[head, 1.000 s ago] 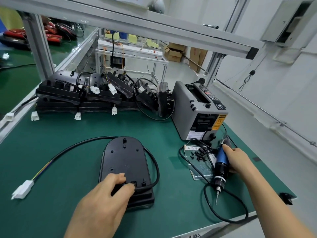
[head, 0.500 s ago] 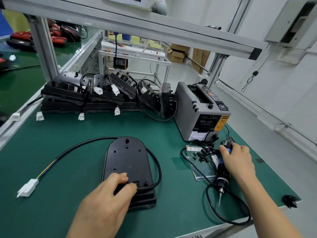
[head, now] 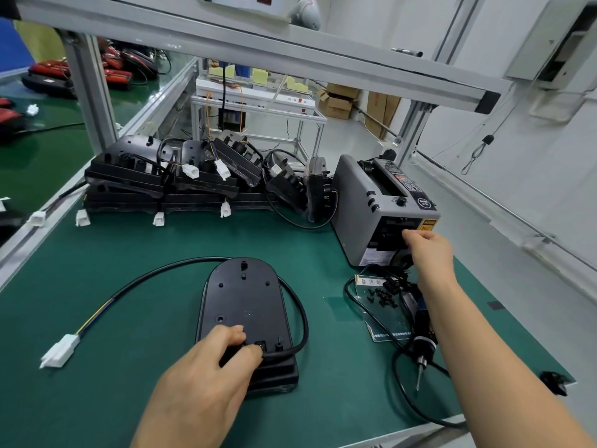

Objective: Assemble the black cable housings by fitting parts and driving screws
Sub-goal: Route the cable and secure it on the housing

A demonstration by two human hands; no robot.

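A black oval cable housing (head: 242, 295) lies flat on the green mat, its black cable (head: 155, 274) looping left to a white connector (head: 59, 350). My left hand (head: 200, 376) grips the housing's near end, thumb and forefinger at the cable inlet. My right hand (head: 429, 250) reaches to the outlet slot of the grey tape dispenser (head: 358, 202), fingertips at the slot; whether they hold tape is hidden. The blue electric screwdriver (head: 423, 337) lies on the mat under my right forearm, tip toward me. Several loose black screws (head: 382, 294) lie beside it.
Several black housings (head: 161, 185) with white plugs are stacked along the back of the mat. An aluminium frame post (head: 90, 92) rises at the back left. A small black part (head: 554, 381) sits by the table's right edge. The screwdriver's cord loops near the front edge.
My right hand has let go of the screwdriver, which now lies on the mat, and moved up and back to the tape dispenser's outlet. My left hand stays on the housing.
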